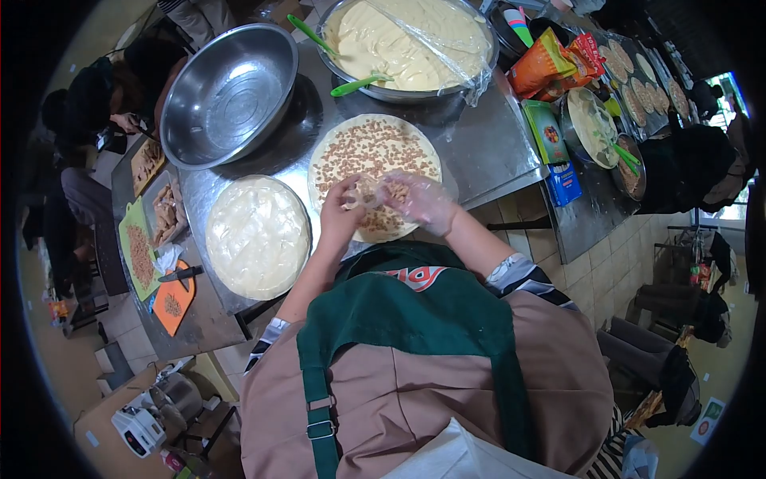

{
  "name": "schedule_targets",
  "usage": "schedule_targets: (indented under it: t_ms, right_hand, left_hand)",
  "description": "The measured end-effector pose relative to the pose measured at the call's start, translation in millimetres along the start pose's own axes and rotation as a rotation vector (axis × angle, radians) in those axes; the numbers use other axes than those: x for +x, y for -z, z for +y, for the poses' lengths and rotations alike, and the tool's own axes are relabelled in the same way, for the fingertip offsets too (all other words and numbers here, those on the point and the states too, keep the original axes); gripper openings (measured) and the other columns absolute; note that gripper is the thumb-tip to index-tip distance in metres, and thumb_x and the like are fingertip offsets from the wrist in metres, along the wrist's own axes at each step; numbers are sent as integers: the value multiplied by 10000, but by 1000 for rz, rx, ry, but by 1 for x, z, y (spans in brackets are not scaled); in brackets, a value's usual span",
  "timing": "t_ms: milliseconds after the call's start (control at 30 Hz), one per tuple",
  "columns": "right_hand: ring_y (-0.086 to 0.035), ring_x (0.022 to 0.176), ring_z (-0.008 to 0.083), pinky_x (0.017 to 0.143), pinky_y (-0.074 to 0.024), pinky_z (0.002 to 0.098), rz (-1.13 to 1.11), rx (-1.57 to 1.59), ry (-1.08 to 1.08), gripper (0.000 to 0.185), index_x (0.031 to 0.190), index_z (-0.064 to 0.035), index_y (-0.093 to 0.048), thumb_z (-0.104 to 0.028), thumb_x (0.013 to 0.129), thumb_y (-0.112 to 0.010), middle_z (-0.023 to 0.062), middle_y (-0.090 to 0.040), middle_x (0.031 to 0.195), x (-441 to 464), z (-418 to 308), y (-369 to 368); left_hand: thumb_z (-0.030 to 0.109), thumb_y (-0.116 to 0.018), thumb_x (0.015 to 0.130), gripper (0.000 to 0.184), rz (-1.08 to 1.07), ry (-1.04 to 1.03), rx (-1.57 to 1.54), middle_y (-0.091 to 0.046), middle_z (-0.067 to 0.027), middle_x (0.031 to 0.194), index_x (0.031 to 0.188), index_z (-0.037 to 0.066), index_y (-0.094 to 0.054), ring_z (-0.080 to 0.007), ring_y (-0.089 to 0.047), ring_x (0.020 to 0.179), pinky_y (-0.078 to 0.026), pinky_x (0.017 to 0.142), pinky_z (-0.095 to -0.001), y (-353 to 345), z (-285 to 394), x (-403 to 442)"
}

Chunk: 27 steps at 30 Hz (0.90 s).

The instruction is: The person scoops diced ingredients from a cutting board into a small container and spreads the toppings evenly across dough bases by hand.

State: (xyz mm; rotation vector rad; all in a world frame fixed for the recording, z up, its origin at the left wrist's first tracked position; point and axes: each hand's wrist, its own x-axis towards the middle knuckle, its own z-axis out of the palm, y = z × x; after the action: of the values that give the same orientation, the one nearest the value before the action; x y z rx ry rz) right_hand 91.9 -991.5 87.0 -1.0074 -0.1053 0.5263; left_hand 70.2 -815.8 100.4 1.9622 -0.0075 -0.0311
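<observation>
A round flat dough (375, 148) dotted with small brown pieces lies on the metal table. Over its lower part, my left hand (343, 199) has its fingers curled at the rim of a small clear container (368, 190). My right hand (423, 205), in a clear plastic glove, is cupped beside it with small brown pieces (396, 190) in it. To the left lies a second round (258, 237) coated in a pale, shiny layer.
An empty metal bowl (229, 96) stands at the upper left; a bowl of pale cream (407, 48) is behind the dough. An orange board (175, 298) with a knife lies left. Other people stand around the tables.
</observation>
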Motion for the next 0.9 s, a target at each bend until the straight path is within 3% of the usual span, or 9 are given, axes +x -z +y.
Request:
schedule_targets:
  t_ms: [67, 133, 233, 300, 500, 633, 733, 800, 900]
  right_hand:
    - [-511, 908, 183, 799, -451, 277, 179, 190, -242, 285, 1006, 29, -453, -25, 746, -555, 114, -502, 966, 5, -19, 13]
    - [-527, 896, 202, 780, -454, 269, 322, 366, -307, 296, 1010, 64, -458, -68, 759, -544, 135, -513, 961, 11, -35, 35]
    - [-555, 810, 189, 770, -466, 262, 325, 128, -323, 285, 1005, 53, -449, -25, 750, -549, 112, -534, 912, 29, -37, 80]
    - [-556, 760, 149, 711, -462, 228, 427, -510, -441, 244, 965, 22, -505, -80, 750, -557, 89, -554, 867, 38, -42, 85]
    - [-492, 631, 82, 555, -399, 206, 379, -984, -380, 198, 897, -32, -586, -144, 740, -543, 20, -580, 748, 55, -39, 94]
    - [-547, 662, 105, 603, -451, 237, 324, -1133, -520, 190, 847, -63, -602, -144, 675, -593, 57, -583, 767, 57, -68, 81]
    - [-547, 661, 113, 604, -445, 257, 432, -877, -494, 190, 822, -71, -614, -129, 642, -594, 61, -584, 746, 61, -69, 76]
    - [-552, 675, 119, 612, -445, 252, 343, -1080, -382, 224, 855, -84, -617, -116, 636, -583, 69, -597, 768, 77, -54, 96]
    - [-559, 696, 142, 631, -446, 254, 335, -1125, -431, 253, 879, -111, -621, -123, 629, -584, 70, -607, 819, 93, -57, 94]
  left_hand:
    - [-88, -496, 606, 560, -50, 436, -557, -418, -94, 1095, 1130, 106, -458, -180, -442, 948, -392, 783, -266, 11, 4, -5]
    - [-100, -496, 605, 606, -47, 439, -596, -388, -111, 1128, 1178, 70, -399, -196, -436, 966, -391, 794, -277, 20, -5, -12]
    - [-98, -498, 595, 611, 35, 473, -677, -402, -117, 1107, 1181, 29, -380, -165, -459, 896, -404, 761, -259, 31, -7, -28]
    - [-97, -500, 596, 610, 57, 474, -679, -398, -124, 1114, 1180, 27, -378, -168, -456, 904, -405, 764, -265, 36, -12, -37]
    - [-93, -513, 602, 611, 127, 492, -718, -392, -135, 1127, 1183, 27, -368, -173, -449, 919, -406, 772, -280, 42, -16, -52]
    - [-101, -511, 602, 614, 146, 470, -704, -391, -130, 1125, 1185, 26, -363, -178, -452, 934, -407, 776, -283, 44, -14, -57]
    - [-108, -506, 602, 615, 168, 467, -714, -396, -122, 1118, 1184, 24, -362, -179, -457, 940, -409, 776, -282, 46, -12, -60]
    - [-101, -505, 605, 615, 181, 466, -719, -396, -108, 1119, 1187, 40, -366, -167, -448, 940, -390, 783, -273, 48, -10, -62]
    - [-99, -504, 609, 615, 198, 467, -732, -398, -91, 1119, 1189, 58, -370, -155, -448, 931, -372, 786, -263, 51, -13, -66]
